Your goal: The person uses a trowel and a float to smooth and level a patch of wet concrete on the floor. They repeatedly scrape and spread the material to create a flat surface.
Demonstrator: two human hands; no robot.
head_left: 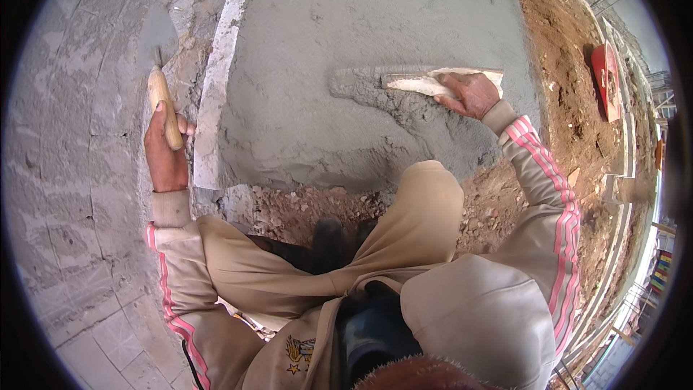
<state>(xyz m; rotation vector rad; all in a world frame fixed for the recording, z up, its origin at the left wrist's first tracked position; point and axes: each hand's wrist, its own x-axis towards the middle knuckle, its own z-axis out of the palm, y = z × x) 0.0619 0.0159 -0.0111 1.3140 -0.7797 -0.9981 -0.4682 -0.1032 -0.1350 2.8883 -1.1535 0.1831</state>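
We are looking down past our own knees at a slab of wet grey cement (pixel 325 29), which is spreading out ahead of and between our two hands. Our right hand (pixel 471 94) is closing around a pale float (pixel 415 84), its long body reaching out to the left of the fingers and lying against the cement. Rough, lumpy mix is gathering just left of and below that hand, while smoother cement is stretching beyond it. Our left hand (pixel 167 153) is holding a pointing trowel by its wooden handle (pixel 164 101) — the grey blade (pixel 157 35) is pointing away from us, ahead of the knuckles, over the paving. Just to the right of this hand, a whitish edge strip (pixel 216 87) is running along the side of the cement, and to its left grey paving (pixel 65 101) is extending outward. Between the hands and nearer to us, stony rubble (pixel 310 206) is lying below the cement's front edge, beside our dark boots (pixel 328 238). Right of the right hand, brown soil (pixel 567 87) is bordering the cement — and farther right, a red object (pixel 606 83) is resting on that soil, well apart from the fingers.
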